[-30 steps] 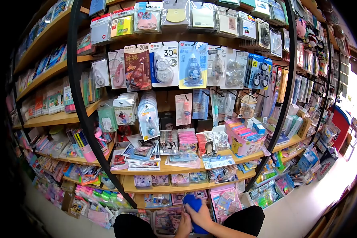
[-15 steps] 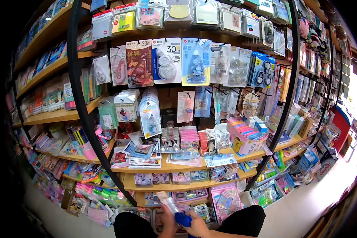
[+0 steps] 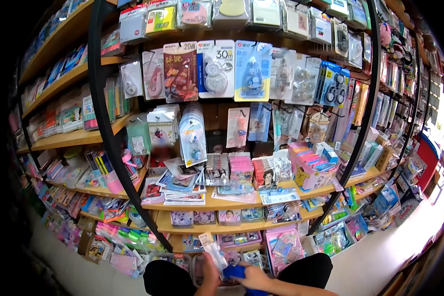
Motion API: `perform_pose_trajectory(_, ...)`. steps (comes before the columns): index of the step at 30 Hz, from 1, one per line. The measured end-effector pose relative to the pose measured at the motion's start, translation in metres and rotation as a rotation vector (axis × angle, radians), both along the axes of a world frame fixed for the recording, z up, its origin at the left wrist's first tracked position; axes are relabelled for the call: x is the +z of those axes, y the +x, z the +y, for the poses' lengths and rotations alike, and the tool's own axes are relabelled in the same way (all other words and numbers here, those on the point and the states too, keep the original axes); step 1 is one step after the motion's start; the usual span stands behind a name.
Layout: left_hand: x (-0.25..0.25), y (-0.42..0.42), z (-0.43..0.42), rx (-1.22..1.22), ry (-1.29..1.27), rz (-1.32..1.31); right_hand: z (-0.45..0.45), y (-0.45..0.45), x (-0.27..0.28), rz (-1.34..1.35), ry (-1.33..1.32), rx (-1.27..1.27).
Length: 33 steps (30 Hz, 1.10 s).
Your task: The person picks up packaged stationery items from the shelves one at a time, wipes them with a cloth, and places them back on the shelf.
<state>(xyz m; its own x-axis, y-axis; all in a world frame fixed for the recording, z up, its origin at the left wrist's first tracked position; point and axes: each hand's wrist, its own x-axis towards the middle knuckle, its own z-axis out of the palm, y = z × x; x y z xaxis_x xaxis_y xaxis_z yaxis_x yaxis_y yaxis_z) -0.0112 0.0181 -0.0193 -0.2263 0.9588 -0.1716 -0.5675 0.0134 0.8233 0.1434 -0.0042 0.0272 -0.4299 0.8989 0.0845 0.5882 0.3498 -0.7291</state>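
At the bottom centre, my left hand point(image 3: 210, 270) is closed around a slim blister pack point(image 3: 211, 244) with a pale card top, held tilted. The product inside is too small to make out. My right hand point(image 3: 254, 276) grips a bunched blue cloth point(image 3: 234, 272), which touches the lower part of the pack. More of the blue cloth hangs below that hand. Both hands are between my knees, in front of the bottom bins.
Wooden shelves point(image 3: 222, 201) rise ahead with hanging correction tape packs point(image 3: 216, 69), a stack of flat packs point(image 3: 185, 190) and a pink box of pens point(image 3: 308, 172). Black uprights point(image 3: 103, 98) flank them. Bins of packets point(image 3: 333, 240) stand on the floor.
The view has shifted slightly. My right hand and the blue cloth have moved a little to the right, with more of the right forearm showing. The left hand still holds the pack.
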Motion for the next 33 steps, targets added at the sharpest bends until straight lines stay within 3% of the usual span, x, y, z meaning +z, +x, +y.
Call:
perform_pose_trajectory(2, 0.021, -0.002, -0.001, -0.047, 0.032, -0.061, 0.01, 0.012, -0.003, 0.054, 0.086, -0.148)
perform_pose_trajectory(4, 0.019, -0.004, -0.003, -0.144, 0.063, -0.109, 0.024, 0.014, 0.015, 0.444, -0.168, -0.402)
perform_pose_trajectory(7, 0.029, 0.008, -0.011, -0.254, 0.066, -0.112, 0.033, 0.011, 0.041, 0.784, -0.192, -0.378)
perform_pose_trajectory(8, 0.013, 0.012, -0.009, -0.224, 0.122, 0.227, 0.027, -0.002, 0.051, 0.879, -0.127, -0.381)
perform_pose_trajectory(10, -0.042, 0.017, -0.008, -0.146, 0.236, 0.903, 0.035, -0.012, 0.028, 0.357, 0.438, -0.165)
perform_pose_trajectory(11, -0.051, 0.017, -0.013, -0.168, 0.233, 0.928, 0.035, -0.014, 0.031, 0.267, 0.703, -0.128)
perform_pose_trajectory(14, -0.055, 0.014, -0.018, -0.231, 0.213, 0.962, 0.034, -0.018, -0.006, 0.807, -0.164, -0.386)
perform_pose_trajectory(16, -0.039, 0.012, -0.025, -0.288, 0.168, 0.939, 0.037, -0.012, 0.001, 0.653, -0.149, -0.376)
perform_pose_trajectory(18, -0.02, 0.014, -0.03, -0.367, 0.164, 0.621, 0.042, -0.003, -0.002, 0.508, -0.072, -0.303)
perform_pose_trajectory(21, -0.034, 0.017, -0.027, -0.318, 0.204, 0.542, 0.052, 0.011, -0.003, 0.274, -0.11, -0.342)
perform_pose_trajectory(24, -0.017, 0.01, -0.026, -0.357, 0.05, 0.204, 0.055, 0.03, 0.001, 0.271, -0.481, -0.403)
perform_pose_trajectory(25, -0.008, 0.012, -0.023, -0.317, 0.011, 0.224, 0.057, 0.03, -0.004, 0.502, -0.59, -0.416)
perform_pose_trajectory(28, -0.055, 0.017, -0.004, -0.454, -0.089, 0.2, 0.058, 0.033, -0.031, 1.203, -0.905, -0.43)
perform_pose_trajectory(29, -0.013, 0.036, -0.013, -0.256, 0.083, 0.331, 0.059, 0.034, -0.031, 1.254, -1.068, -0.325)
perform_pose_trajectory(32, -0.023, 0.046, -0.009, 0.024, -0.029, 0.428, 0.052, 0.032, -0.016, 1.298, -1.172, -0.271)
perform_pose_trajectory(33, -0.021, 0.054, -0.007, 0.21, 0.054, 0.47, 0.047, 0.028, -0.015, 1.217, -1.178, -0.299)
